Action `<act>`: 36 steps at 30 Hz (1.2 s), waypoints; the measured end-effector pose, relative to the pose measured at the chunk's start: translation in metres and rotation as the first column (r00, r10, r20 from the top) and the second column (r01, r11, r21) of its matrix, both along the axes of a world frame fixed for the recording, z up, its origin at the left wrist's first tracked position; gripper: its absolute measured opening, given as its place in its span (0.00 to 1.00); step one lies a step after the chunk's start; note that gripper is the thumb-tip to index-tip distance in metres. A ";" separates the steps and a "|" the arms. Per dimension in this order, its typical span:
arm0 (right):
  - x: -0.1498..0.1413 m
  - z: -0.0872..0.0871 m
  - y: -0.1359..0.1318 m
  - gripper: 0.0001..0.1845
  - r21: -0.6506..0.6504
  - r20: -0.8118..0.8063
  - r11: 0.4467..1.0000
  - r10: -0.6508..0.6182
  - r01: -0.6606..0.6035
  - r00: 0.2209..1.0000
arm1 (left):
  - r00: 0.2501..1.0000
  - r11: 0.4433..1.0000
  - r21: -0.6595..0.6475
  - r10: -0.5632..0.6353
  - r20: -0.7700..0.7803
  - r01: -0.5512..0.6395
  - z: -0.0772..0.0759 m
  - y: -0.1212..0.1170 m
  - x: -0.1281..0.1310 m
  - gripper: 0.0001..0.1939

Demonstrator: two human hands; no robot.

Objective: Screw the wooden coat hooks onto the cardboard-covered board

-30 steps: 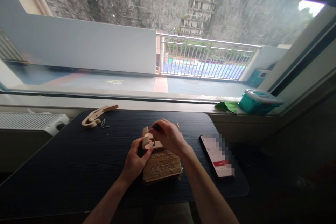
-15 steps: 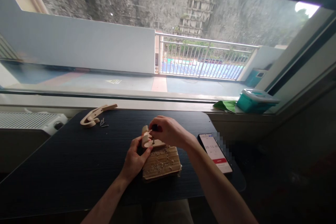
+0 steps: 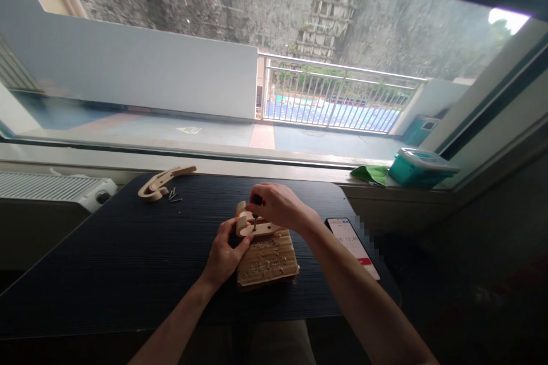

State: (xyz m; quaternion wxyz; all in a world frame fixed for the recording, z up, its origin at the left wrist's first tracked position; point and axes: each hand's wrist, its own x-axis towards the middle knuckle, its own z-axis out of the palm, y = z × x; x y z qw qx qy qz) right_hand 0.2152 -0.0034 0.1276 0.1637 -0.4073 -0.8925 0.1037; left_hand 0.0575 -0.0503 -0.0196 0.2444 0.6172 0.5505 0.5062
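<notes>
Left hand (image 3: 226,248) closed in a pinch on the curved end of a pale wooden hook (image 3: 263,230), thumb on the near side, fingers round the left. Right hand (image 3: 276,204) wrapped round the dark handle of a screwdriver (image 3: 257,199), held upright; thin metal shaft runs down to the hook's flat face. Whether a screw sits under the tip: too small to tell.

Handling, as judged: hook looks light and stiff, smooth-sided, so likely to twist or skid under torque. Not fragile by its thickness, though wood near a hole could split. Best hold is the rounded bend, fingertips clear of the shaft.

Position: hook lies between the hands, flat part along the far edge of a pocked brown block (image 3: 268,262), bend projecting at the block's far left corner. Second wooden hook (image 3: 241,206) just beyond it, partly hidden by the right hand; its support not visible.

Block sits near the middle of the near edge of the dark surface (image 3: 128,262). Far left corner: loose curved wooden pieces (image 3: 160,185), a few metal screws (image 3: 175,197) beside them. Right edge: phone (image 3: 353,245), screen lit.
</notes>
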 end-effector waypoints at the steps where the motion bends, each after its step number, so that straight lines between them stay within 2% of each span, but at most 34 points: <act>1: -0.001 0.007 -0.001 0.09 -0.008 0.078 0.999 0.048 -0.048 0.996 | 1.000 1.000 0.003 -0.001 0.001 0.001 0.000 0.000 0.000 0.19; 4: -0.007 0.028 -0.008 0.06 -0.020 0.320 0.987 0.157 -0.158 0.934 | 1.000 1.000 0.020 0.005 0.000 -0.005 0.000 0.000 0.000 0.18; 6: -0.013 0.036 -0.012 0.06 0.006 0.482 0.988 0.133 -0.156 0.866 | 1.000 1.000 0.029 0.011 -0.011 -0.011 0.000 0.000 0.000 0.18; 8: -0.019 0.039 -0.013 0.08 -0.007 0.551 0.983 0.157 -0.183 0.820 | 1.000 0.999 0.035 0.012 -0.023 -0.011 -0.001 0.000 0.000 0.18; 11: -0.022 0.035 -0.009 0.09 -0.020 0.553 0.971 0.210 -0.239 0.806 | 1.000 0.999 0.034 0.012 -0.027 -0.011 -0.004 0.000 -0.001 0.19; 17: -0.017 0.027 0.006 0.08 -0.031 0.544 0.969 0.221 -0.244 0.809 | 1.000 1.000 0.011 0.002 -0.007 -0.002 -0.004 0.000 -0.001 0.19; 25: -0.028 0.037 0.011 0.13 -0.123 0.609 0.982 0.187 -0.141 0.771 | 1.000 0.999 0.029 0.014 -0.021 -0.014 0.000 0.000 0.000 0.19; 28: -0.034 0.042 0.007 0.15 -0.093 0.654 0.989 0.147 -0.115 0.742 | 1.000 1.000 0.026 0.002 -0.006 -0.002 0.000 0.000 0.000 0.19; 31: -0.037 0.044 0.003 0.14 -0.042 0.681 0.989 0.132 -0.140 0.721 | 1.000 1.000 0.019 0.002 0.014 -0.002 -0.001 -0.001 -0.001 0.19; 36: -0.036 0.038 0.002 0.07 -0.057 0.645 0.970 0.216 -0.235 0.733 | 1.000 0.999 0.035 -0.015 0.016 0.014 -0.001 -0.002 -0.001 0.19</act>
